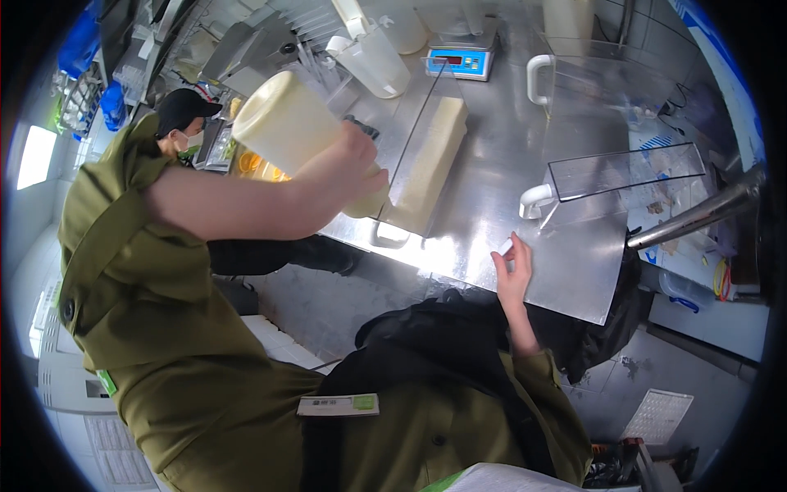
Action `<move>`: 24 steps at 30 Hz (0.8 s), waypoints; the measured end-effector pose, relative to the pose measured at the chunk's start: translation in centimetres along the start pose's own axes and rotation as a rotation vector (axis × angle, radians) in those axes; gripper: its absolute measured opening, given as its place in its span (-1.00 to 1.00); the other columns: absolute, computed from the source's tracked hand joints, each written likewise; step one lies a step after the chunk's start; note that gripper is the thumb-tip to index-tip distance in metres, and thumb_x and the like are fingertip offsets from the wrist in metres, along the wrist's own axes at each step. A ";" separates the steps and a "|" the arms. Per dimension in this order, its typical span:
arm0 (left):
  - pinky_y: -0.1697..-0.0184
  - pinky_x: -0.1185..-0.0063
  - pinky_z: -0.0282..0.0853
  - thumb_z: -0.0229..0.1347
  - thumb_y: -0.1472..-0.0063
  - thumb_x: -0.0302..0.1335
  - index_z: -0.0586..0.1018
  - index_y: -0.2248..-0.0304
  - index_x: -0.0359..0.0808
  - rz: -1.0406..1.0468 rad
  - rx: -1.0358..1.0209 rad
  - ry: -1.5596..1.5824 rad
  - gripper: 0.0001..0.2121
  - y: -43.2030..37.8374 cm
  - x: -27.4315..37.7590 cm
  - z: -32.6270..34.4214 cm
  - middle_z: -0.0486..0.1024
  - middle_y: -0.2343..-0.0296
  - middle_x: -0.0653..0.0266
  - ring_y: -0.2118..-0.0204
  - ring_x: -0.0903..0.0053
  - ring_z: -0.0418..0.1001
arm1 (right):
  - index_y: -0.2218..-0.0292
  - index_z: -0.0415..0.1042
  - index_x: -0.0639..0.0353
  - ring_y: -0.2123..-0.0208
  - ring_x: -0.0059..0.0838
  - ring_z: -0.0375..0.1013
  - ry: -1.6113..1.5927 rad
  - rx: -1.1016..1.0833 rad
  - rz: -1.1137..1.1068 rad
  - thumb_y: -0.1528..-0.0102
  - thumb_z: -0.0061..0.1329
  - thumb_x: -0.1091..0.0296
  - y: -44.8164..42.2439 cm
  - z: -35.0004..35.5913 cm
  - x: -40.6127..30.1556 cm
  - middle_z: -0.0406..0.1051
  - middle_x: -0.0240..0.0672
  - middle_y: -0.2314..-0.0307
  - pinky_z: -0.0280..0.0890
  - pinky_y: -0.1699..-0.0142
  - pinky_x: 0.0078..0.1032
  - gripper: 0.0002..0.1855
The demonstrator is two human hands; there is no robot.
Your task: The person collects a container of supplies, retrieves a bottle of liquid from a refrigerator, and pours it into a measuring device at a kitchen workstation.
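My left hand (pixel 359 163) grips a large translucent squeeze bottle (pixel 289 126) with pale contents. The bottle is tilted, base up to the left and narrow end down at the near end of a long clear plastic bin (pixel 401 154). A pale, cream-coloured mass (pixel 438 154) lies along that bin; whether anything flows from the bottle cannot be told. Over the near edge of the steel table (pixel 492 184), my right hand (pixel 515 270) holds a small white object (pixel 505 247), perhaps a cap, between thumb and fingers.
Two clear bins with white handles, one nearer (pixel 627 172) and one farther (pixel 602 80), stand on the right. A digital scale (pixel 460 63) and a clear pitcher (pixel 375 64) are at the back. A masked co-worker (pixel 184 126) is at the left. A metal pole (pixel 695 212) slants in at the right.
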State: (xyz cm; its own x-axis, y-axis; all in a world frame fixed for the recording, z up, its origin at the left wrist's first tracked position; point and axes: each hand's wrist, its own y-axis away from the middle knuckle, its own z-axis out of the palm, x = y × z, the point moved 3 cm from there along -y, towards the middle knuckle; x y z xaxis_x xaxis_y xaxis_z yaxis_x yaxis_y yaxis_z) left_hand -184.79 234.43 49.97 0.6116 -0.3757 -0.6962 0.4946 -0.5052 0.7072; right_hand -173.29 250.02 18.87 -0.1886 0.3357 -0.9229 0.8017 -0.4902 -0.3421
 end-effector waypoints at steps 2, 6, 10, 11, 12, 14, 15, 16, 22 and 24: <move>0.09 0.38 -0.03 0.04 0.15 -0.30 0.08 0.01 -0.15 0.013 0.018 -0.108 -0.34 0.7 0.5 -0.6 0.22 0.25 0.12 0.15 0.33 0.17 | 0.14 0.20 0.35 0.49 -0.46 0.22 -0.011 -0.001 0.009 0.20 0.05 0.48 0.1 0.1 -0.1 0.23 -0.23 0.41 0.18 0.36 -0.59 -0.45; 0.00 0.34 -0.10 0.00 0.11 -0.35 0.05 0.00 -0.11 -0.027 0.020 -0.141 -0.37 2.2 1.2 -0.9 0.16 0.18 0.16 0.11 0.25 0.14 | 0.17 0.21 0.35 0.48 -0.45 0.24 -0.030 -0.020 0.033 0.20 0.06 0.46 0.6 0.5 0.3 0.24 -0.22 0.41 0.20 0.36 -0.58 -0.48; -0.08 0.31 -0.22 -0.03 0.08 -0.37 -0.02 -0.04 -0.05 -0.114 0.144 -0.097 -0.35 1.1 1.4 0.7 0.13 0.15 0.21 0.08 0.23 0.12 | 0.20 0.22 0.33 0.48 -0.43 0.26 0.029 -0.009 0.025 0.20 0.07 0.43 0.1 0.1 0.7 0.25 -0.21 0.39 0.21 0.37 -0.57 -0.51; -0.09 0.31 -0.25 -0.03 0.07 -0.37 -0.04 -0.05 -0.04 -0.119 0.164 -0.109 -0.34 1.0 1.4 0.8 0.13 0.15 0.22 0.08 0.23 0.12 | 0.19 0.22 0.32 0.48 -0.43 0.26 0.034 -0.013 0.019 0.20 0.07 0.43 0.1 0.0 0.7 0.25 -0.21 0.38 0.21 0.37 -0.57 -0.50; -0.12 0.30 -0.35 -0.06 0.04 -0.38 -0.07 -0.06 -0.03 -0.091 0.109 -0.149 -0.34 0.7 1.4 0.9 0.13 0.15 0.23 0.05 0.26 0.10 | 0.20 0.23 0.31 0.48 -0.43 0.26 0.050 0.000 0.024 0.21 0.07 0.43 0.0 -0.1 0.7 0.26 -0.21 0.38 0.22 0.38 -0.57 -0.51; -0.13 0.28 -0.39 -0.07 0.03 -0.38 -0.07 -0.06 -0.03 -0.090 0.065 -0.130 -0.36 2.2 1.6 0.1 0.13 0.15 0.25 0.04 0.27 0.09 | 0.20 0.24 0.31 0.47 -0.42 0.26 0.026 -0.019 0.010 0.20 0.07 0.43 0.4 0.1 0.0 0.26 -0.21 0.39 0.22 0.38 -0.57 -0.51; -0.13 0.28 -0.41 -0.07 0.03 -0.38 -0.06 -0.06 -0.04 -0.087 0.065 -0.131 -0.36 2.1 1.5 0.1 0.13 0.16 0.25 0.04 0.28 0.09 | 0.20 0.24 0.31 0.47 -0.42 0.26 0.029 -0.011 0.009 0.20 0.07 0.42 0.4 0.2 0.0 0.26 -0.22 0.39 0.22 0.38 -0.57 -0.51; -0.13 0.28 -0.43 -0.08 0.02 -0.37 -0.05 -0.05 -0.06 -0.099 0.088 -0.136 -0.38 1.8 1.5 0.7 0.13 0.16 0.26 0.04 0.28 0.09 | 0.20 0.25 0.31 0.47 -0.42 0.26 0.030 -0.002 0.017 0.20 0.07 0.42 0.3 0.2 -0.1 0.27 -0.22 0.40 0.21 0.38 -0.57 -0.52; -0.13 0.29 -0.37 -0.06 0.05 -0.36 0.08 0.00 -0.20 -0.085 0.188 -0.126 -0.44 2.2 1.0 0.5 0.19 0.20 0.22 0.07 0.37 0.11 | 0.19 0.25 0.31 0.44 -0.41 0.28 0.055 0.010 0.069 0.20 0.06 0.43 0.1 0.2 0.2 0.27 -0.21 0.37 0.23 0.36 -0.56 -0.52; -0.12 0.32 -0.32 -0.06 0.05 -0.36 0.03 -0.02 -0.17 -0.105 0.166 -0.083 -0.41 2.3 1.3 1.0 0.15 0.16 0.22 0.05 0.32 0.10 | 0.19 0.26 0.30 0.41 -0.41 0.29 0.051 0.007 0.054 0.20 0.06 0.43 -0.3 0.5 -0.6 0.27 -0.20 0.35 0.23 0.35 -0.57 -0.52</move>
State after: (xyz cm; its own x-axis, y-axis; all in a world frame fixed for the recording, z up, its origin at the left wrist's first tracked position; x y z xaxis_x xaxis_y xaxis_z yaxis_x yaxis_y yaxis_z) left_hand -183.49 232.00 50.61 0.5055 -0.3732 -0.7779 0.4402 -0.6639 0.6046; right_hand -173.74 249.55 19.42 -0.1160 0.3492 -0.9298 0.8057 -0.5144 -0.2937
